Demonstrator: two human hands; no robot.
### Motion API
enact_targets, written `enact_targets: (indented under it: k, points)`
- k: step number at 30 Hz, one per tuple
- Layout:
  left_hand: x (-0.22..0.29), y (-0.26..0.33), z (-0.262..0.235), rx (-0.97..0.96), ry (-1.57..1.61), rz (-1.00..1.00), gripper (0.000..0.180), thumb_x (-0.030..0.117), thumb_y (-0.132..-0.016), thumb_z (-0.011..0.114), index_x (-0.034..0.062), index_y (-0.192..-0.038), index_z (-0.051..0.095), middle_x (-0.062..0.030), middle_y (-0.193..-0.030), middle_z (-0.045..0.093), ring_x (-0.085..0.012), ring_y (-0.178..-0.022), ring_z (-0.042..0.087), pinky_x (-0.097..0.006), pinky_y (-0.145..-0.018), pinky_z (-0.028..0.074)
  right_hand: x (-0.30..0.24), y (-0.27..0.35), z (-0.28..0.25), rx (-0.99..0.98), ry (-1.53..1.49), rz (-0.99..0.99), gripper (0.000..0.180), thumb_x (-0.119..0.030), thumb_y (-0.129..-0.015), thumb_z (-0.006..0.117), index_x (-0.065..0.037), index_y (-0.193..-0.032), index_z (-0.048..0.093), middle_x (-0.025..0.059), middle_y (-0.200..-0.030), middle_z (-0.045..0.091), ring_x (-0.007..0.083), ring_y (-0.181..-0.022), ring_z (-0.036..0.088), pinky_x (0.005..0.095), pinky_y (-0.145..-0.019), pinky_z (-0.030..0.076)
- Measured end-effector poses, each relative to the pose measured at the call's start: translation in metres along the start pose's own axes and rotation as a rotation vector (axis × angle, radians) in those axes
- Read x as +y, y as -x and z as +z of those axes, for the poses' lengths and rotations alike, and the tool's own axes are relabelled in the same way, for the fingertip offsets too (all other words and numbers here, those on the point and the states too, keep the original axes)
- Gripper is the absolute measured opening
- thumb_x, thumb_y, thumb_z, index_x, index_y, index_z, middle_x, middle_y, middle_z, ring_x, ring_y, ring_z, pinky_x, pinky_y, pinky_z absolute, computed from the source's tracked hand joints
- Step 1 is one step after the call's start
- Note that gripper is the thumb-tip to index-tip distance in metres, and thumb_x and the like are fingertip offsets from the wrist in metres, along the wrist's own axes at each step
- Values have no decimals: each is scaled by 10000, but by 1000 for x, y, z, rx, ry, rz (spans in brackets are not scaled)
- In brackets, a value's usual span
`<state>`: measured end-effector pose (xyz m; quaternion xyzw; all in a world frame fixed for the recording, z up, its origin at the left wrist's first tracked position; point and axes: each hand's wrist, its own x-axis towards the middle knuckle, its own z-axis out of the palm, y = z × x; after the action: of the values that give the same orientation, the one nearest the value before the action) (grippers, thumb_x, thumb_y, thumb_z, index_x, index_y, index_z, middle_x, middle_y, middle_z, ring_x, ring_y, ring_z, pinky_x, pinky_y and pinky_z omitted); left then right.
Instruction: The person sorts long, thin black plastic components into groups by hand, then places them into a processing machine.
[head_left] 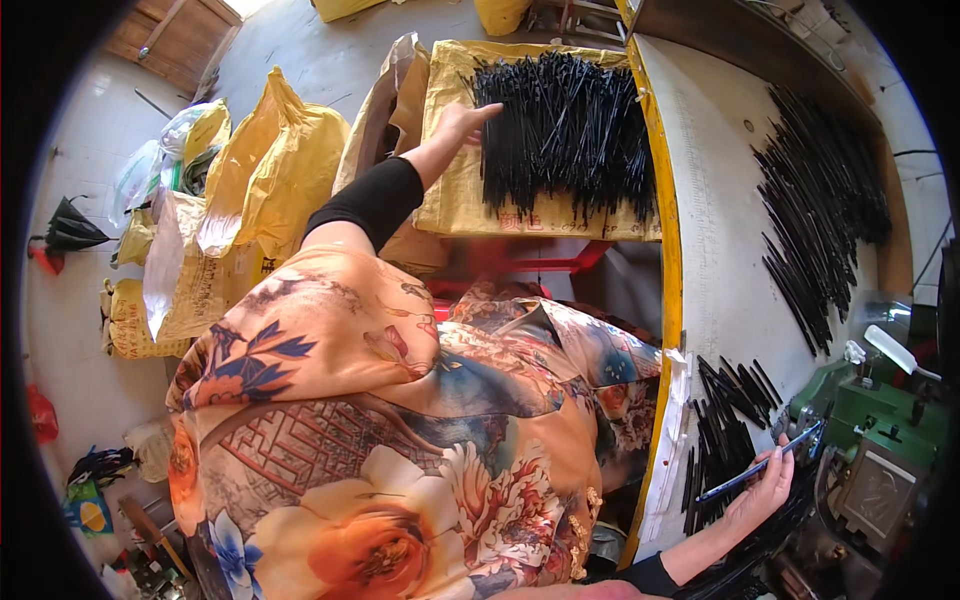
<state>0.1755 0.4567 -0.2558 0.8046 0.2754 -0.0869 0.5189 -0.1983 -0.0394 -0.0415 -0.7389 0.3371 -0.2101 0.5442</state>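
My left hand (462, 122) reaches far forward, black sleeve to the forearm, its fingers spread and touching the left edge of a heap of thin black rods (565, 125). That heap lies on a yellow sack (450, 200). My right hand (765, 490) is at the lower right and grips a single thin black rod (757, 467). The rod's tip points toward a green machine (880, 420). Just left of this hand lies a small pile of black rods (725, 420) on the white bench (715, 250).
A long spread of more black rods (820, 200) covers the bench's far right. The bench has a yellow edge (668, 250). Stuffed yellow bags (270, 160) and clutter stand on the floor to the left. A red frame (530, 262) sits under the sack.
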Motion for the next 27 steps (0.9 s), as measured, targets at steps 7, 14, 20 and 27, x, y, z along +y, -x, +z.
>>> enact_targets:
  k: [7, 14, 20, 27]
  points:
    - [6, 14, 30, -14, 375, 70, 539, 376, -649, 787, -89, -853, 610, -126, -740, 625, -201, -604, 613, -316, -506, 502, 0, 0, -3, -9, 3, 4, 262, -116, -901, 519, -5, -1134, 559, -20, -713, 510, 25, -643, 461, 148, -573, 355]
    - [13, 18, 27, -44, 586, 38, 400, 244, -672, 782, -67, -850, 604, -101, -754, 624, -195, -590, 602, -302, -508, 481, -1, -1, -2, -13, 2, 6, 260, -116, -901, 520, -7, -1133, 560, -21, -717, 509, 26, -647, 459, 147, -579, 353]
    - [28, 39, 24, -147, 633, 70, 409, 230, -685, 770, -79, -887, 594, -122, -794, 629, -207, -620, 608, -314, -538, 489, -1, 1, -3, -4, 11, 8, 265, -128, -901, 522, -7, -1135, 558, -23, -720, 507, 30, -653, 460, 149, -591, 355]
    - [-11, -18, 33, 95, 496, 16, 479, 305, -666, 761, -72, -908, 590, -144, -819, 633, -232, -699, 624, -344, -588, 483, -1, 0, -4, -29, 13, -3, 260, -135, -901, 525, -12, -1127, 565, -23, -726, 510, 32, -660, 463, 153, -593, 359]
